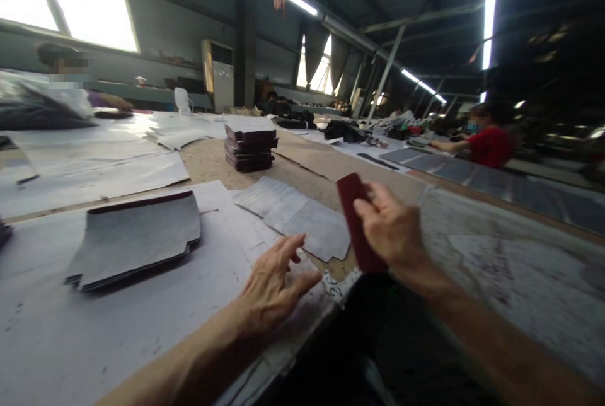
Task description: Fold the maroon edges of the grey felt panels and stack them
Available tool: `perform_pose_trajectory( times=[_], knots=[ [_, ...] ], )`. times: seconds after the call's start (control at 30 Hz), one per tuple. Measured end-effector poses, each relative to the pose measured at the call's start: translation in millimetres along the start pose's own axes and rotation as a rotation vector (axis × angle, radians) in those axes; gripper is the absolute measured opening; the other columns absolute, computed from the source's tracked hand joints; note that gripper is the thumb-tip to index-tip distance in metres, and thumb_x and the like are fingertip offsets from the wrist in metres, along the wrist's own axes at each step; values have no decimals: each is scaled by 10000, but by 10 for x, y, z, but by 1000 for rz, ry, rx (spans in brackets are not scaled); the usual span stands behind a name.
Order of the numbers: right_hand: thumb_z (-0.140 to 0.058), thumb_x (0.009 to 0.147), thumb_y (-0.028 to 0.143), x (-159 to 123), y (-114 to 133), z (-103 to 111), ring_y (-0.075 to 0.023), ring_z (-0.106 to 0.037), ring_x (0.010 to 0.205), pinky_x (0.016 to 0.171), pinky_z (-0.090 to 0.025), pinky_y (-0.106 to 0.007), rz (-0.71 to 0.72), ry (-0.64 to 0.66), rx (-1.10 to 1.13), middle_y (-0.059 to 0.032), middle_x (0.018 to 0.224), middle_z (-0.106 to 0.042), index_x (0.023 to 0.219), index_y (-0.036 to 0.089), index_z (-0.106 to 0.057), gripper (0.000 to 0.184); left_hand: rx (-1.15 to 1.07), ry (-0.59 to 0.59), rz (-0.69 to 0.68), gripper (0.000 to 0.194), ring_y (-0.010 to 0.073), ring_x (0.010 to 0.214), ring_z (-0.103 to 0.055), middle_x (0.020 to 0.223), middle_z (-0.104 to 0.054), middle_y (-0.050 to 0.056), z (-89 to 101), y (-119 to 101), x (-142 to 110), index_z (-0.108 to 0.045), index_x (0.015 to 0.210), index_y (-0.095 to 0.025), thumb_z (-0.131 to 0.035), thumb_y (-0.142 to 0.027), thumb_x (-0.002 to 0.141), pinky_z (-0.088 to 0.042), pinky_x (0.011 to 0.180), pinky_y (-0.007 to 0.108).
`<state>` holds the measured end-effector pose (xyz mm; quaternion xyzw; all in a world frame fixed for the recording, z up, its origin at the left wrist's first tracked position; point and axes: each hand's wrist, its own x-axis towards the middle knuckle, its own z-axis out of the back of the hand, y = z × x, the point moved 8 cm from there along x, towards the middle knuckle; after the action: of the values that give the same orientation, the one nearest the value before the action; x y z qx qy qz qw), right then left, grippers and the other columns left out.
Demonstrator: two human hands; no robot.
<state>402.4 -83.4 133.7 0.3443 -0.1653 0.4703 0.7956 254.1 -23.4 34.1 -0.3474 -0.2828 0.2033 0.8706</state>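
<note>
Right hand (394,229): holding panel (352,214), thumb against it.
Panel: maroon, tilted, at the near edge of the bench (203,163).
Left hand (276,280): thumb and fingers parted, near same edge.
Grey sheet (302,214): flat, beyond left hand.
Stack (250,150): maroon, farther from near edge.
Pile (144,236): grey-topped, on white paper (42,330).

Bright windows (97,12); grey wall (177,15); tube lights (490,15) (lit) overhead.

Left hand (274,280), right hand (391,226) bare; dark clothing (401,324) (details dim).
</note>
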Motion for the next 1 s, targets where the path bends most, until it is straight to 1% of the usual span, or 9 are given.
perform_pose_trajectory(
  times=[0.1, 0.17, 0.27, 0.33, 0.47, 0.63, 0.77, 0.9, 1.0],
  knots=[
    [-522, 808, 267, -431, 400, -343, -179, -648, 704, 631, -487, -247, 38, 167, 113, -34, 760, -692, 1103, 168, -599, 320, -661, 32, 189, 485, 221, 1039, -535, 1138, -574, 69, -6, 37, -181, -468, 1230, -172, -541, -375, 795, -448, 884, 327],
    [-493, 834, 406, -698, 648, -603, -167, -648, 754, 681, -491, -229, 5, 419, 415, -38, 802, -694, 1166, 126, -557, 439, -928, -61, 277, 399, 230, 1027, -549, 1062, -624, 50, 91, 100, -344, -578, 1080, -169, -605, -369, 737, -441, 896, 316],
    [-430, 852, 490, -1071, 961, -839, -165, -646, 744, 712, -499, -256, -109, 802, 825, -52, 860, -687, 1261, 110, -472, 560, -1080, -264, 556, 350, 241, 821, -625, 822, -679, 56, 274, 396, -706, -635, 875, -139, -674, -407, 654, -496, 752, 322],
    [-480, 840, 403, -1204, 1134, -845, -158, -642, 747, 691, -504, -247, -30, 899, 889, -33, 885, -684, 1204, 161, -536, 441, -1064, -269, 711, 328, 231, 653, -633, 685, -670, 51, 372, 543, -967, -631, 851, -123, -709, -337, 614, -502, 629, 326],
    [-556, 748, 172, -1160, 1330, -748, -149, -637, 745, 673, -510, -227, 286, 698, 827, -4, 850, -689, 930, 207, -680, 224, -979, -275, 861, 268, 203, 555, -609, 623, -653, 32, 677, 692, -1446, -606, 830, -118, -659, -167, 572, -471, 555, 308],
    [-567, 724, 142, -1017, 1399, -941, -149, -646, 704, 658, -535, -245, 403, 571, 671, -30, 854, -697, 890, 182, -686, 208, -639, -331, 1030, 222, 175, 608, -597, 649, -646, -8, 1208, 803, -1919, -585, 744, -169, -609, -137, 526, -441, 562, 265],
    [-582, 718, 123, -1031, 1592, -1052, -187, -633, 860, 754, -527, -296, 582, 547, 538, -64, 959, -679, 967, 146, -667, 264, -482, -178, 998, 185, 157, 611, -571, 644, -629, -12, 1470, 840, -1960, -605, 714, -154, -588, -158, 530, -411, 579, 248],
    [-614, 705, 118, -1050, 1841, -1194, -200, -596, 950, 842, -488, -322, 731, 564, 432, -66, 994, -668, 1012, 138, -646, 309, -240, -179, 948, 339, 151, 641, -544, 685, -603, -12, 1718, 934, -1879, -614, 854, -131, -599, -205, 523, -381, 570, 235],
    [-635, 697, 138, -1076, 2009, -1372, -202, -568, 998, 859, -470, -319, 829, 639, 360, -80, 1043, -649, 1067, 135, -621, 370, 50, -137, 869, 360, 147, 614, -514, 653, -566, -15, 1783, 915, -1743, -624, 893, -128, -590, -233, 550, -361, 544, 238]
  ],
)
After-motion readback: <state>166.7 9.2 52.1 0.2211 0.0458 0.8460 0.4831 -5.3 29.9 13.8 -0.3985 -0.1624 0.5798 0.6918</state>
